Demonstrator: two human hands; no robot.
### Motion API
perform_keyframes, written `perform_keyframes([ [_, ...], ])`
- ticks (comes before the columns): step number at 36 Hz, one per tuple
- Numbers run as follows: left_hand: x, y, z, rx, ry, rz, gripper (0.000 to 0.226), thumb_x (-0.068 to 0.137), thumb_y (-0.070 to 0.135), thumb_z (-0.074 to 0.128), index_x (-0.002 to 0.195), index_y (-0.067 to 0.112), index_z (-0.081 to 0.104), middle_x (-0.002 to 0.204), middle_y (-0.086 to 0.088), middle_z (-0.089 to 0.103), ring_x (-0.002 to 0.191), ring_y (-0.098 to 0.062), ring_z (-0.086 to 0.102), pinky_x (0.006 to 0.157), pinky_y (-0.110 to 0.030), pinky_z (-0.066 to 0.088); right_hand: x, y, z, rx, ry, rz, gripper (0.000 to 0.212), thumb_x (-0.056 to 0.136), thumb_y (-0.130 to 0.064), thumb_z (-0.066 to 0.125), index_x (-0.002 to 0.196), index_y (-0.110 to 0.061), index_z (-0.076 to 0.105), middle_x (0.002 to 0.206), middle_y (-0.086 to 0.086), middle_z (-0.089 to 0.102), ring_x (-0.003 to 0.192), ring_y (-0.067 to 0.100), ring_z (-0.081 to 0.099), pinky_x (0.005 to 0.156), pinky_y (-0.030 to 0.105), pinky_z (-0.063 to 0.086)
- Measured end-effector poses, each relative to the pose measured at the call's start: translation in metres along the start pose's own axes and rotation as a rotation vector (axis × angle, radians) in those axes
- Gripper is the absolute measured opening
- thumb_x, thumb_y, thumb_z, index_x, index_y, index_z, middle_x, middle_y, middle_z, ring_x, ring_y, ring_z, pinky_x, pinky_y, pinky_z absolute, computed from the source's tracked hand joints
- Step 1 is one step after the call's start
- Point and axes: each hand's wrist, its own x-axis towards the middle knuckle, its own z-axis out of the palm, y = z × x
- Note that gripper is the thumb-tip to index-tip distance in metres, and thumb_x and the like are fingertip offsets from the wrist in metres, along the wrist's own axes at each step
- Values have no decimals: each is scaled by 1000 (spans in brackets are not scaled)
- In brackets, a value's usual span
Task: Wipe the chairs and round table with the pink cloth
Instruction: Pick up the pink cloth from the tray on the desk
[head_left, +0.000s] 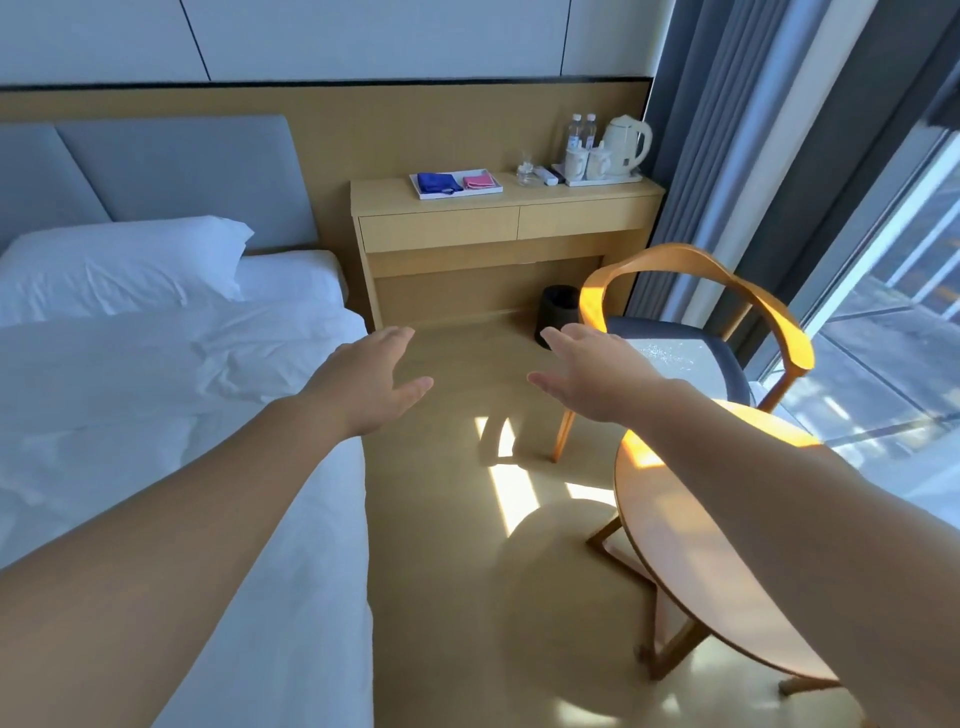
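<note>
The fingers (397, 336) of the left hand (371, 382) lie straight and close together, thumb splayed aside, holding nothing; the fingers (563, 338) of the right hand (587, 374) are likewise straight and relaxed, thumb out toward the other hand, also empty. Both palms face down and the fingertips aim toward the desk (498, 223), hovering over the floor in front of it, well short of its front edge. The hands are level with each other. Behind them the wrists are flat and both bare forearms reach out nearly straight, converging a little toward the desk.

The pink cloth (479, 182) lies folded on the desk top, in a white tray (423, 196) on the desk's left half, just beside a blue cloth (439, 182). A chair (691, 262) with a curved wooden back stands in front of the desk's right end; the round table (691, 561) stands farther from the desk than the chair, below the right forearm. A kettle (626, 143) sits at the desk's right end, a dark bin (558, 312) under the desk, and a bed (156, 395) lies to its left
</note>
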Motion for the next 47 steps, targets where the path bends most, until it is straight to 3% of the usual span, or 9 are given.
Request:
perform_keyframes([
  [13,111,-16,18,16,-7,-42,70,89,54,46,147,22,24,153,5,26,135,-23,32,106,-37,31,120,54,21,36,18,-52,68,94,-59,44,148,-19,33,141,6,47,125,25,49,99,39,44],
  [24,248,2,35,-24,-11,-128,67,91,51,46,147,21,24,154,6,25,136,-22,30,108,-37,30,247,141,22,20,-47,-104,64,97,-57,41,145,-16,34,135,8,48,123,27,47,99,39,42],
  [27,272,4,36,-30,20,-154,67,91,50,47,146,20,26,153,5,27,136,-22,31,107,-37,30,276,159,23,10,-65,-114,65,97,-57,40,147,-16,32,142,10,45,129,29,43,103,41,38],
  [47,405,-59,48,-42,16,-171,66,91,48,48,146,19,28,152,5,30,134,-23,35,107,-40,34,425,182,44,-13,-130,-134,65,97,-59,38,148,-19,31,145,9,43,130,29,44,105,41,38],
])
